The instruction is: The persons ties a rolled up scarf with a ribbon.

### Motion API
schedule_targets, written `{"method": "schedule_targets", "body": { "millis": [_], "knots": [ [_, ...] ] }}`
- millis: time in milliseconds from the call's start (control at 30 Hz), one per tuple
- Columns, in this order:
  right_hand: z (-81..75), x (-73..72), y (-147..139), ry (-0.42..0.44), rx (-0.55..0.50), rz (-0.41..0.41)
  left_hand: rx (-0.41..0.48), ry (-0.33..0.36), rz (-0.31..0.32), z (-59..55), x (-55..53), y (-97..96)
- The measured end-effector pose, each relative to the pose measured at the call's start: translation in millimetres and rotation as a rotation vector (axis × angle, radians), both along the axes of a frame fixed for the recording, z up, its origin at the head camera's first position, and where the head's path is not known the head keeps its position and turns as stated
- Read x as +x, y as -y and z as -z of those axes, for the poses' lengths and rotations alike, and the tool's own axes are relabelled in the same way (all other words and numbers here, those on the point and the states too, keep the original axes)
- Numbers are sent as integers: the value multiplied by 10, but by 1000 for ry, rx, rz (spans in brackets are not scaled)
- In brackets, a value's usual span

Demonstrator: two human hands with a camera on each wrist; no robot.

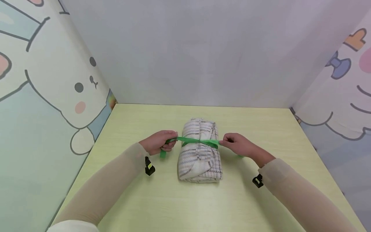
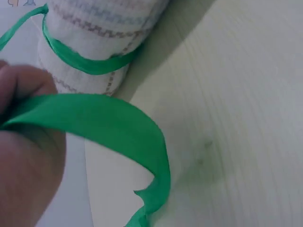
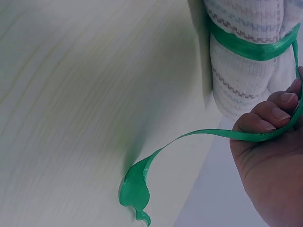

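Note:
A folded cloth bundle (image 1: 200, 164), white with patterned stripes, lies on the table with a green ribbon (image 1: 189, 140) wrapped around its middle. The ribbon crosses on top of the bundle, and an end runs out to each side. My left hand (image 1: 159, 141) grips one end to the left of the bundle; its loose tail hangs below the fingers, as the left wrist view also shows. On the right, my right hand (image 1: 239, 145) pinches the other end. In the right wrist view that ribbon tail (image 3: 135, 187) trails from the curled fingers down toward the table.
The pale yellow table (image 1: 162, 199) meets a plain light wall (image 1: 197, 54) at the back. Side walls with cartoon animal drawings (image 1: 58, 80) stand left and right. A small black device (image 1: 149, 166) is on the left wrist, another black device (image 1: 258, 181) on the right.

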State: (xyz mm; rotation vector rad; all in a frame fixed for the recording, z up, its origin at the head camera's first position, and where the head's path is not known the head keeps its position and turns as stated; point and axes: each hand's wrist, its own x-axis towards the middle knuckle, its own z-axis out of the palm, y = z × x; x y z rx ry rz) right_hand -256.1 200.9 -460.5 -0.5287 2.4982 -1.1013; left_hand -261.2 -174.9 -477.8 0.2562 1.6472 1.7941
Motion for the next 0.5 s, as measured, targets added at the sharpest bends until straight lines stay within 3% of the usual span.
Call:
{"method": "schedule_targets", "body": {
  "millis": [200,267,367,500],
  "knots": [
    [3,3,-6,-10,11,2,-61,-35,9,-54,-1,-37],
    [7,0,-3,-9,8,-2,-136,-78,19,-77,16,-68],
    [26,-10,4,-8,4,-3,-298,-194,55,-102,60,-138],
    [33,-10,7,-4,-1,-2,-511,-400,103,-111,144,-269]
  ]
}}
